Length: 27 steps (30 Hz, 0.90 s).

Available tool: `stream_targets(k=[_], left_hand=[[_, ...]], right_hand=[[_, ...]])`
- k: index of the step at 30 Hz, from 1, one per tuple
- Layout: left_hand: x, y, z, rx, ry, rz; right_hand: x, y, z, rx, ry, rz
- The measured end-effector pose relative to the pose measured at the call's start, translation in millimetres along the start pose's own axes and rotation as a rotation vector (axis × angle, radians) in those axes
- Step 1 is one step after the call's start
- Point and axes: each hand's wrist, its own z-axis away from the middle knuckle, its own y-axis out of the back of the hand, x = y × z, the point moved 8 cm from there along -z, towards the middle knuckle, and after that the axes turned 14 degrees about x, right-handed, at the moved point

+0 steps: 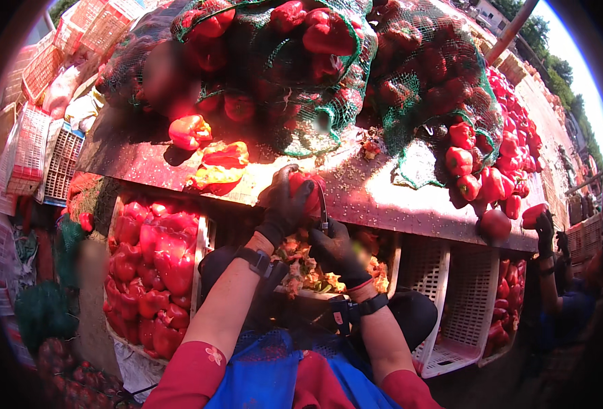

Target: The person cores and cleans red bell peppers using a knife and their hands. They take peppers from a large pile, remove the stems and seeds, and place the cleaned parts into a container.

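In my gloved left hand (283,202) is a red bell pepper (312,198), held just over the near edge of the wooden table (383,217). My gloved right hand (336,250) grips a small curved knife (324,210). Its blade lies against the pepper's right side; the handle is mostly hidden in my fist. Below both hands, pepper cores and stem trimmings (301,268) fill a container in front of my lap. To the left of my hands, a yellow-orange pepper piece (219,166) rests on the tabletop, with a red-orange pepper (189,132) behind it.
Green mesh sacks (355,102) of red peppers crowd the table's back. A crate of cut red peppers (153,276) stands at my left. White plastic crates (465,301) stand at my right. Another person's gloved hand (544,230) holds a pepper farther right. Stacked crates (30,143) line the far left.
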Motion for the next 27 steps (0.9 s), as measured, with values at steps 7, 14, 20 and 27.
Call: stream_targets(k=[7, 14, 20, 27], left_hand=[[-19.3, 24.6, -18.2, 0.255, -0.367, -0.085], [-13.3, 18.0, -12.2, 0.122, -0.124, -0.097], [16.9, 54.8, 6.0, 0.002, 0.066, -0.249], [50.2, 100.0, 14.4, 0.027, 0.045, -0.401]], right_hand=[[23.8, 24.0, 25.1, 0.251, 0.144, 0.052], [-57.0, -30.5, -59.4, -0.081, 0.417, 0.202], [-77.7, -43.8, -70.0, -0.145, 0.705, 0.849], [-81.8, -54.1, -81.1, -0.310, 0.838, 1.003]])
